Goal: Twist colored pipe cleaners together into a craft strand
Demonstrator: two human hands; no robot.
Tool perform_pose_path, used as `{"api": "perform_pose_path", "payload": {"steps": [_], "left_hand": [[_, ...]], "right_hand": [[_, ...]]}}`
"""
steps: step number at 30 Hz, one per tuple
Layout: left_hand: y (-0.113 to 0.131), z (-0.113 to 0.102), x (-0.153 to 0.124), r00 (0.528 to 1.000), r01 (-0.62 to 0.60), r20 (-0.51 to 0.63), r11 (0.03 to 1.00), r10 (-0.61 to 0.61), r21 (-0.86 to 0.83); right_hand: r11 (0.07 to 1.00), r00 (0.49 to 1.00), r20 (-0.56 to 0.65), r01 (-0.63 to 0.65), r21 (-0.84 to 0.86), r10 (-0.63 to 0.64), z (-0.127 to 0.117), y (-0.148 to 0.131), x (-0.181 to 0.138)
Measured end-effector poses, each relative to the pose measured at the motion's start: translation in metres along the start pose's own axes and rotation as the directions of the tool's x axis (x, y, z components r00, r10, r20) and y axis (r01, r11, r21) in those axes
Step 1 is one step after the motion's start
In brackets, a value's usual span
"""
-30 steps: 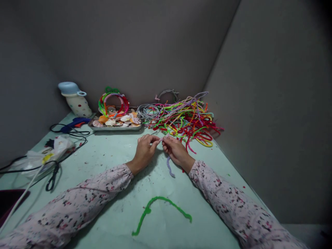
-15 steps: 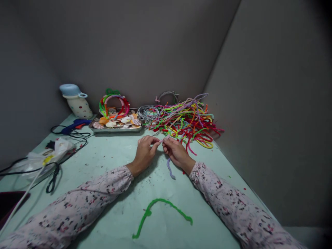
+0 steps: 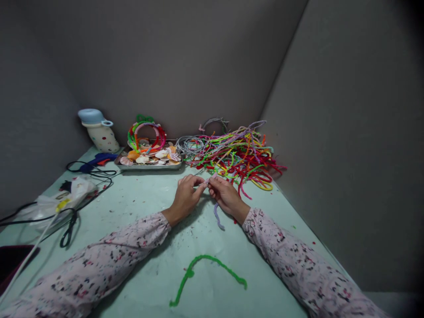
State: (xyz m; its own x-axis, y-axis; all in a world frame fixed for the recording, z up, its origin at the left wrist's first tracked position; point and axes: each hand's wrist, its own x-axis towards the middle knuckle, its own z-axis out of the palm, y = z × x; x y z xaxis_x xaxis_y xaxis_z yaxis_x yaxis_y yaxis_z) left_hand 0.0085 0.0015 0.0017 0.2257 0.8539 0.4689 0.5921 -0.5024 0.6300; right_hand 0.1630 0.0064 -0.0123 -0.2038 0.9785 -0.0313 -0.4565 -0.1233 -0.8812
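Near the middle of the table, my left hand point(image 3: 187, 194) and my right hand point(image 3: 225, 194) meet fingertip to fingertip. Both pinch a pale lilac pipe cleaner point(image 3: 217, 217), whose tail hangs down below my right hand. Its upper end pokes out between the fingers, and the part inside the grip is mostly hidden. Closer to me lies a bent green pipe cleaner point(image 3: 207, 257), curved like an arch with a small lump on its left side. Neither hand touches it.
Beyond my hands sit a heap of coloured pipe cleaners point(image 3: 245, 150), coiled grey wire point(image 3: 192, 145) and a metal tray point(image 3: 149, 167) of shells with fuzzy rings point(image 3: 134, 132). At left are a bottle point(image 3: 101, 137), a blue glue gun point(image 3: 92, 163), black cords point(image 3: 68, 236) and a plastic bag point(image 3: 79, 187).
My hands stay pinched together on the lilac pipe cleaner, with only a slight shift of the left fingers. The whole view has moved a little; the objects on the table lie as before.
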Motion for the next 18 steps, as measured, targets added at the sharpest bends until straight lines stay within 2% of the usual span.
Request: {"api": "perform_pose_path", "payload": {"steps": [10,18], "left_hand": [[-0.0031,0.0000,0.0011,0.996,-0.002,-0.090,0.997,-0.004,-0.077],[-0.0032,0.0006,-0.0009,0.989,-0.121,-0.073,0.991,0.125,0.057]], "right_hand": [[1.000,0.999,0.052,0.013,-0.008,-0.012,-0.0010,0.0000,-0.0013],[0.997,0.998,0.052,0.030,-0.066,-0.026,0.0027,-0.0024,-0.0036]]}}
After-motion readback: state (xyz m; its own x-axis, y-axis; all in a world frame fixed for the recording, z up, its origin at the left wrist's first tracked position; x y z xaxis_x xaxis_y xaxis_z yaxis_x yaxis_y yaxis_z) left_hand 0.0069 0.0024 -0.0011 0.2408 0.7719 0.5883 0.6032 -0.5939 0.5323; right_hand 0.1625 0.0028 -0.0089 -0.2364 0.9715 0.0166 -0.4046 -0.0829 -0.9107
